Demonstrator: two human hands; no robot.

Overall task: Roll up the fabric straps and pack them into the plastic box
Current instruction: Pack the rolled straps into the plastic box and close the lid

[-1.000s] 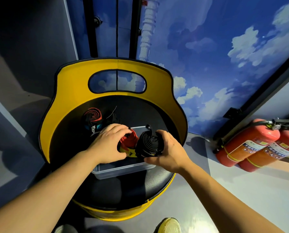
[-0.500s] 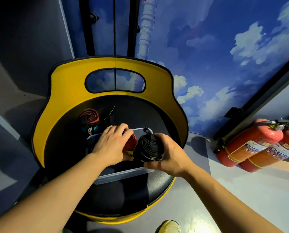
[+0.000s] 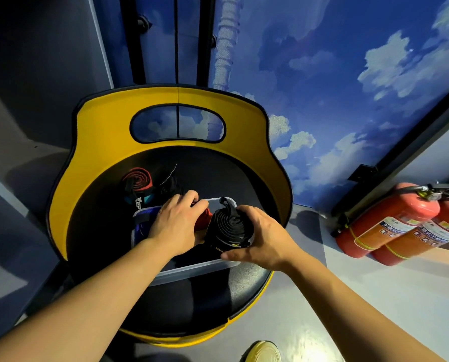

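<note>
A round black-cushioned chair with a curved yellow back sits in the middle of the frame, and on its seat rests a clear plastic box. The right hand, just right of centre, has its fingers and thumb wrapped around a rolled black strap, coiled tight with its spiral end facing up and a loose tail curling off the top; the roll sits at the right end of the box, over its rim, though I cannot tell whether it touches the bottom. The left hand, just left of centre, reaches into the box with its fingers curled down onto a red strap lying beside the black roll; most of that red piece is hidden under the fingers, so I cannot tell whether the hand grips it or merely presses on it. Above and left of the box, on the seat against the backrest, stands another rolled strap, red and black in a spiral with a teal band below it. Two red fire extinguishers lean on the floor at the right edge of the frame, beneath a wall painted with blue sky and clouds. A yellow shoe tip shows at the bottom.
</note>
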